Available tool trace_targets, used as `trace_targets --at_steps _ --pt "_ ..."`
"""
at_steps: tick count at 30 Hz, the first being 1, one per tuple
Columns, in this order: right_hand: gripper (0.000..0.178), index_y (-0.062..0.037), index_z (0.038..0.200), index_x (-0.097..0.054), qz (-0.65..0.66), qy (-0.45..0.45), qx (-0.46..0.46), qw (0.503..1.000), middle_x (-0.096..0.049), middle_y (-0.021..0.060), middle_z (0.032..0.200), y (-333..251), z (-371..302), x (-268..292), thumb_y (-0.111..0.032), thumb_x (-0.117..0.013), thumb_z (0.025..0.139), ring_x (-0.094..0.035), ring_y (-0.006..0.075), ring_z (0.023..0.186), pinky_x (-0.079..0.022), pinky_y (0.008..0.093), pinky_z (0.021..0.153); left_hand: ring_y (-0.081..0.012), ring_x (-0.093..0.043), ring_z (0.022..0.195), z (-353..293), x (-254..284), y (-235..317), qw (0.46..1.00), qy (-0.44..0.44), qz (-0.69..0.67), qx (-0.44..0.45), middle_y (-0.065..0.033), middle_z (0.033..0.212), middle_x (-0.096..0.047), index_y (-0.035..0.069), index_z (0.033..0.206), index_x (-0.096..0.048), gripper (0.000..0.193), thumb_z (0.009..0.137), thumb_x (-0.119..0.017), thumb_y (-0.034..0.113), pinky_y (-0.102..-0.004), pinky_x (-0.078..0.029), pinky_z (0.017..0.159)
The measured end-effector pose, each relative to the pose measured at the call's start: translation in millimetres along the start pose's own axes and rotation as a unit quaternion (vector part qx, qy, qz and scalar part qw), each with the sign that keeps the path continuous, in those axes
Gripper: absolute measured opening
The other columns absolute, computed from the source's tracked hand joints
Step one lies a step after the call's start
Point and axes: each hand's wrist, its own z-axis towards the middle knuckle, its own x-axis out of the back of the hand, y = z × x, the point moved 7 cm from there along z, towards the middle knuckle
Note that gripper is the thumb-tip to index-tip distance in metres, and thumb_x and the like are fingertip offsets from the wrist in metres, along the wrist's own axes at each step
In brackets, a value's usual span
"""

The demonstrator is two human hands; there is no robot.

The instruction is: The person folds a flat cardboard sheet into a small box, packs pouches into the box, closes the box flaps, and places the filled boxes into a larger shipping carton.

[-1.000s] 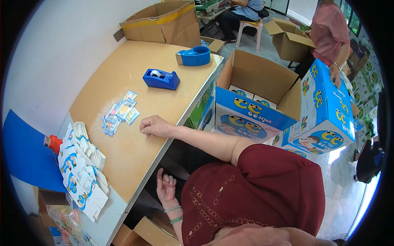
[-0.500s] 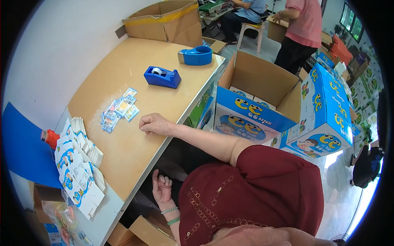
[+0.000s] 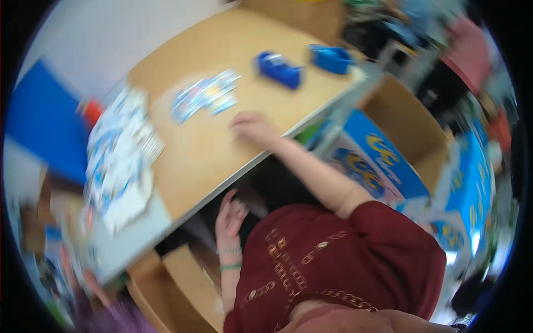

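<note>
My right hand (image 3: pixel 254 129) rests on the tan tabletop (image 3: pixel 194 166) near its front edge. Its fingers are curled in, blurred by motion, and no object shows in them. Beyond it lies a loose pile of small, flat printed packets (image 3: pixel 205 95), apart from the hand. Below the table edge, my left hand (image 3: pixel 229 217) is held over my lap, palm partly up. Its index finger stretches out while the others bend loosely, with nothing in them. At the table's left end lies a spread of folded white-and-blue cartons (image 3: pixel 119 166).
Two blue tape dispensers, one nearer (image 3: pixel 278 71) and one farther (image 3: pixel 331 59), stand on the far right of the table. An open blue carton (image 3: pixel 377 150) is on my right. Another cardboard box (image 3: pixel 189 277) sits low on my left. A person in purple (image 3: pixel 111 316) appears lower left.
My view has swung left and the picture is blurred, so the table and things on it appear shifted. A person in purple has come into sight. Both hands keep nearly the same pose.
</note>
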Motion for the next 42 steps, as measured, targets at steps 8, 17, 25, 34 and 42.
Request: trace_targets --at_steps 8,17,25,34,42 --pt "0.01 -0.0016 0.088 -0.063 0.003 0.01 0.027 1.0 -0.05 -0.0023 0.068 -28 -12 5 -0.011 -0.058 0.087 -0.043 0.0058 0.057 -0.031 0.0205 0.052 -0.0141 -0.057 0.069 8 11 2 0.999 0.004 -0.043 -0.029 -0.0043 0.079 -0.06 0.005 0.129 -0.05 0.04 0.092 -0.059 0.016 -0.0274 -0.047 0.062" --pt "0.008 -0.0042 0.093 -0.062 -0.046 -0.029 0.053 0.997 -0.047 -0.0033 0.065 -12 -6 0 -0.01 -0.059 0.089 -0.038 0.004 0.054 -0.026 0.0192 0.049 -0.0145 -0.059 0.066 -11 7 -1 0.999 -0.027 -0.038 -0.022 -0.0058 0.077 -0.06 0.006 0.125 -0.051 0.034 0.093 -0.057 0.016 -0.0265 -0.05 0.062" --pt "0.008 -0.0051 0.086 -0.062 -0.028 -0.024 0.05 0.998 -0.046 -0.0033 0.065 -22 -9 0 -0.01 -0.058 0.09 -0.038 0.0049 0.056 -0.028 0.0204 0.051 -0.0142 -0.06 0.065 -1 14 -6 0.998 -0.034 -0.054 -0.01 -0.0057 0.076 -0.061 0.008 0.124 -0.052 0.032 0.093 -0.056 0.014 -0.0251 -0.051 0.058" --pt "0.007 -0.0047 0.089 -0.062 -0.008 -0.033 0.061 0.998 -0.046 -0.0034 0.064 -19 -8 1 -0.011 -0.059 0.09 -0.037 0.0047 0.055 -0.027 0.0196 0.05 -0.0142 -0.062 0.065 -3 5 -14 0.997 -0.081 0.011 0.018 -0.0059 0.075 -0.063 0.007 0.124 -0.051 0.034 0.092 -0.058 0.016 -0.0252 -0.05 0.058" --pt "0.011 -0.0045 0.092 -0.059 0.093 0.017 0.058 0.994 -0.046 -0.0025 0.07 -24 -52 53 -0.016 -0.058 0.092 -0.04 0.005 0.059 -0.027 0.0174 0.051 -0.015 -0.063 0.065 -3 11 -17 0.998 -0.052 -0.037 0.029 -0.0064 0.076 -0.064 0.007 0.124 -0.051 0.033 0.092 -0.058 0.014 -0.0261 -0.05 0.057"
